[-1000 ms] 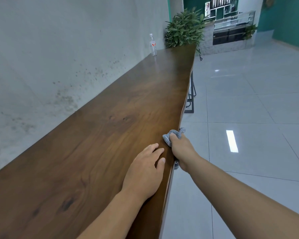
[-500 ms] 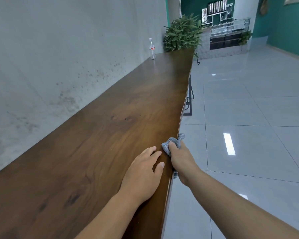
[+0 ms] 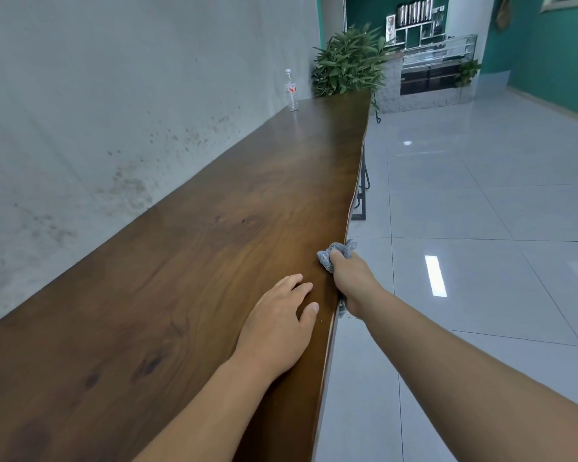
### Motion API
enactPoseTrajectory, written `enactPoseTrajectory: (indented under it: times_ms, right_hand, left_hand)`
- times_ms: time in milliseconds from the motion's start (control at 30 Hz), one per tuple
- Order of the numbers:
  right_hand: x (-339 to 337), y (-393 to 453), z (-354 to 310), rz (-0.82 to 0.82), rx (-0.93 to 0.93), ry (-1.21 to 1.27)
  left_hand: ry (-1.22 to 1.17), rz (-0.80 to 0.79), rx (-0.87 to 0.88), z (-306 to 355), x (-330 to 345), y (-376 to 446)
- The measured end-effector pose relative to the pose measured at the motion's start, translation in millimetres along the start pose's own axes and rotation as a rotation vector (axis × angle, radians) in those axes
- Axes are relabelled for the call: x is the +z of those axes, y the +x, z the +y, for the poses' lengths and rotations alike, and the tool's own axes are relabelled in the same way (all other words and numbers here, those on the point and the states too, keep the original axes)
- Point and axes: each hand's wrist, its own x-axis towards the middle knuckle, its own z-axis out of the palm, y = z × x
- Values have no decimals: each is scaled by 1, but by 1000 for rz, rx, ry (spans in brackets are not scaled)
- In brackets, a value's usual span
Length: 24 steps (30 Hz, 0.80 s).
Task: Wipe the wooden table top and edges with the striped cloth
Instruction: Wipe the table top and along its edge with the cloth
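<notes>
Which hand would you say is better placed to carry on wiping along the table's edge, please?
The right hand: it already grips the cloth against the edge of the table. The left hand lies flat on the top, holding nothing.

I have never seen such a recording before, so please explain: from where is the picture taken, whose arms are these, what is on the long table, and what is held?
There is no machine here. A person wears one camera on the head, so you look forward and down along their own two bare arms.

The left hand lies flat and open on the wooden table top. The right hand is closed around a bunched grey cloth, pressed against the table's front edge.

Far down the table, near the wall, stands a clear plastic bottle. A leafy green plant is at the far end. To the right is a shiny tiled floor.
</notes>
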Motion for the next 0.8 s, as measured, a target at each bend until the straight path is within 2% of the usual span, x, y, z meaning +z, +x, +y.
enactPoseTrajectory:
  times_ms: [200,567,800]
  right_hand:
    - [4,-45,25,-13,-34,-17]
    - [2,-11,4,7,17,24]
    - [6,-50,27,-10,-9,-1]
  left_hand:
    - [1,26,25,-4,1,-14]
    - [4,32,17,-1,0,-15]
    - [15,13,33,-7,-2,-30]
